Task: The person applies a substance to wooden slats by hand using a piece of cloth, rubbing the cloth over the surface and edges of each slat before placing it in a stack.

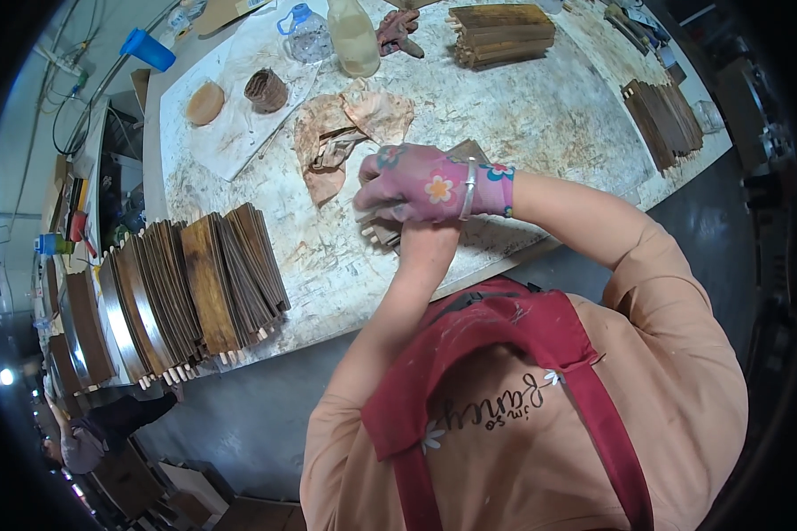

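My right hand (421,184) wears a pink flowered glove, with a metallic band around its wrist. Its fingers are curled and closed over a low pile of thin brown wooden slats (383,234) near the table's front edge. Whatever those fingers grip is hidden. The bare wrist of my left hand (432,241) passes beneath the glove, which covers the left fingers. Slat ends stick out on both sides of the hands. Just beyond the glove lies a crumpled, brown-stained cloth (379,113), apart from it.
Upright rows of dark slats (208,288) line the left front edge. More slat stacks lie at the far side (503,37) and right (664,124). Behind the cloth stand a brown-crusted pot (266,91), a yellowish round block (205,103), a bottle (354,40) and a jug (305,37).
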A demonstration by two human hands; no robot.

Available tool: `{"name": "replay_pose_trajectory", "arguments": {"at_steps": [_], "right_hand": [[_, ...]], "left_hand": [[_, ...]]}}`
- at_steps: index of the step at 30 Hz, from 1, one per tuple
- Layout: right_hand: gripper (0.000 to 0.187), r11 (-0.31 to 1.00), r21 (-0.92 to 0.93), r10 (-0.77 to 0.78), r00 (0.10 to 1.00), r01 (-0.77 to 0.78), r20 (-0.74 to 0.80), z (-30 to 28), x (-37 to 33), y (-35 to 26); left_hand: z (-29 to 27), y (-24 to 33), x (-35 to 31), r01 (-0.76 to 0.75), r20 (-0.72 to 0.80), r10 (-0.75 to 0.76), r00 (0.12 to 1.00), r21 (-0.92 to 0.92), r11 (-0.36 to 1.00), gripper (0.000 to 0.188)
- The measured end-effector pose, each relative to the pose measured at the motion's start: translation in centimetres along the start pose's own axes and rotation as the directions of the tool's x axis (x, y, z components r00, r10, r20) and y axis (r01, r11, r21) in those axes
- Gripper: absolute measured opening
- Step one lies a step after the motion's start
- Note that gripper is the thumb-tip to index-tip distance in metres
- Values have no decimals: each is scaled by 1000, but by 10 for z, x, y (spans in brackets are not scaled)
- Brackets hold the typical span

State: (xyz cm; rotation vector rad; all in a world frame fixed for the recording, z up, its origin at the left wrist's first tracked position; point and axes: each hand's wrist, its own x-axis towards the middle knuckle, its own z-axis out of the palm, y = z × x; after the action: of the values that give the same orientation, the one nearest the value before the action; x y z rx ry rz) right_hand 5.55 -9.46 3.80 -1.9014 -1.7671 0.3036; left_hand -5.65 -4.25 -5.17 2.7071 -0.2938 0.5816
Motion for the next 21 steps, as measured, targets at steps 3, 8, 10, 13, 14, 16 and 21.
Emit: {"name": "replay_pose_trajectory", "arguments": {"at_steps": [3, 8, 10, 13, 14, 16, 21], "right_hand": [[34, 884, 395, 383, 873, -251, -303, -19, -20, 11], [56, 386, 912, 745, 631, -139, -219, -15, -52, 4], [49, 107, 993, 750, 652, 47, -111, 13, -47, -11], [41, 126, 989, 742, 655, 80, -147, 24, -53, 2], [40, 98, 987, 746, 647, 129, -159, 30, -57, 9], [36, 94, 977, 753, 628, 190, -195, 34, -58, 19], [39, 77, 971, 791, 579, 227, -198, 35, -55, 16]], "left_hand": [[-30, -14, 12, 72, 151, -44, 988, -179, 981, 29], [-62, -124, 48, 292, -255, -290, 922, -34, 956, 38], [-37, -156, 46, 344, -173, -314, 933, 182, 921, 46], [-16, -196, 42, 456, 126, -459, 879, 53, 888, 38], [-26, -189, 45, 533, 76, -528, 846, -78, 843, 35], [-64, -168, 40, 630, -6, -671, 742, -337, 700, 31], [-92, -42, -13, 212, -25, -219, 976, -156, 965, 36]]}}
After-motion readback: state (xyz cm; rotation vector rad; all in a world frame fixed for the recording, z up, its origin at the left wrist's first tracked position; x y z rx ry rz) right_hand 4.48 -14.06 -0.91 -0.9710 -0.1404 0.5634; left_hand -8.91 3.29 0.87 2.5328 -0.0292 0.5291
